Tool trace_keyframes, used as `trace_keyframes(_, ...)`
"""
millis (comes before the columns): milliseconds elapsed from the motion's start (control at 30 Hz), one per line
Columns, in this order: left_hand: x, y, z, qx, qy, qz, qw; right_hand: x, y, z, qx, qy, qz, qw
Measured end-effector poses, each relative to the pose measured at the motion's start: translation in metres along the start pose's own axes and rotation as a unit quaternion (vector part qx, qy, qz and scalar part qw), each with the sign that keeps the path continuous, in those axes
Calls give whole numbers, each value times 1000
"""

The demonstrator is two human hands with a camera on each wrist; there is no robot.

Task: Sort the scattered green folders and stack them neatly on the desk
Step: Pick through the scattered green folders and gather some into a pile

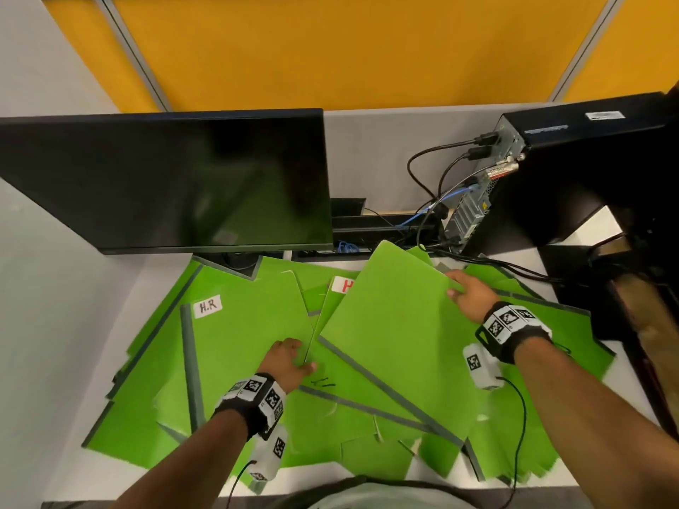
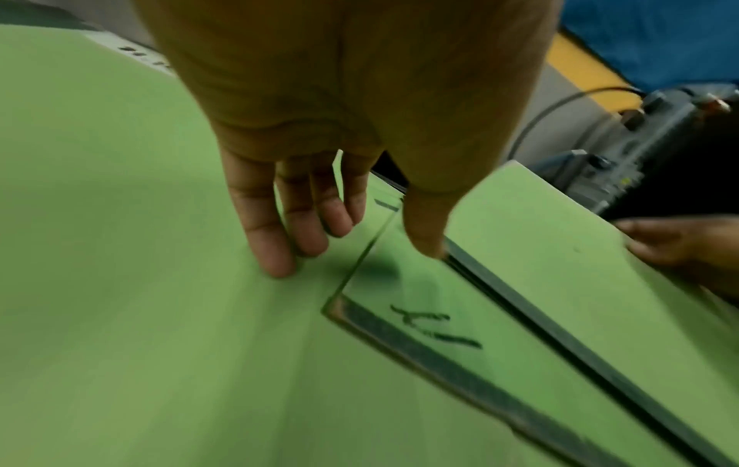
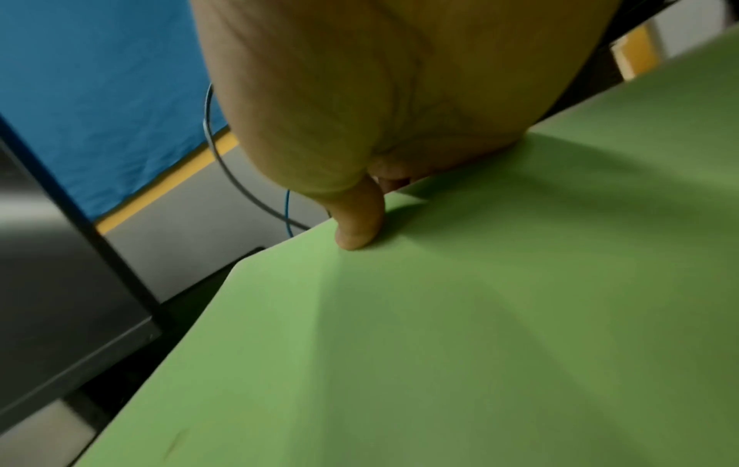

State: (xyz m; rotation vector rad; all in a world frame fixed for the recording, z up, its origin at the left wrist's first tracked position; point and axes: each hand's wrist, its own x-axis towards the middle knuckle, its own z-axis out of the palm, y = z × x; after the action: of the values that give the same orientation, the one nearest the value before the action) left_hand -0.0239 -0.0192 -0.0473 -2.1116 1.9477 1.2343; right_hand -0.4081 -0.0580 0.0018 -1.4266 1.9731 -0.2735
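Several green folders [image 1: 367, 427] lie scattered and overlapping across the white desk [image 1: 55, 325]. My left hand [image 1: 290, 358] rests with straight fingers [image 2: 276, 252] on the folder labelled H.R [image 1: 250, 343], near its right edge, thumb reaching over onto a folder with a black scribble [image 2: 420, 300]. My right hand [image 1: 461, 288] pinches the right edge of a plain green folder [image 1: 397, 336], which is tilted up off the pile. The thumb [image 3: 356, 233] lies on top of this folder [image 3: 440, 347]; the fingers are hidden beneath it.
A dark monitor [image 1: 165, 178] stands at the back left, close behind the folders. A black computer tower [image 1: 569, 170] with cables [image 1: 430, 185] stands at the back right. A yellow partition [image 1: 330, 49] closes off the rear.
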Motion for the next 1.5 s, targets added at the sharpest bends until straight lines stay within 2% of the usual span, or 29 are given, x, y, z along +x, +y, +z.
trace_keyframes(33,-3,2,4,35,-13,6,999,2,-3,3,-6,-5,-9,1000)
trace_keyframes(100,-6,9,9,31,-24,-4,999,8,-11,13,-47,-6,-36,998)
trace_keyframes(200,-4,15,10,-60,-5,-37,998,13,-30,29,-143,2,-64,988)
trace_keyframes(267,2,12,14,-77,21,-37,996,15,-41,41,-171,-2,-73,982)
trace_keyframes(333,-1,18,15,-52,4,-25,998,15,-45,53,-190,-33,-56,980)
trace_keyframes(433,-7,24,24,-19,19,-9,1000,11,-47,65,-221,-54,-22,974)
trace_keyframes(600,-3,17,32,-46,29,1,999,3,-44,67,-244,-45,-46,968)
trace_keyframes(767,-4,8,18,-97,14,26,995,1,-35,44,-84,-70,-21,994)
trace_keyframes(833,-5,-8,6,-108,69,9,992,0,-34,29,-44,-76,-39,995)
trace_keyframes(900,-7,-32,-9,-68,159,-53,984,-2,-36,16,39,-80,-50,995)
trace_keyframes(1000,-20,-65,-32,-35,269,-216,938,-9,-44,1,154,-74,-49,984)
trace_keyframes(1067,-28,-82,-43,-53,269,-288,917,-11,-48,3,223,-72,-31,972)
trace_keyframes(1133,-32,-91,-49,-39,224,-315,921,-10,-52,13,252,-66,-19,965)
trace_keyframes(1267,-34,-101,-50,-131,201,-306,922,-14,-62,41,311,-44,14,949)
trace_keyframes(1400,-44,-106,-50,-196,214,-217,932,-23,-67,68,375,-36,65,924)
trace_keyframes(1500,-54,-100,-51,-285,230,-139,920,-29,-71,86,383,-38,67,920)
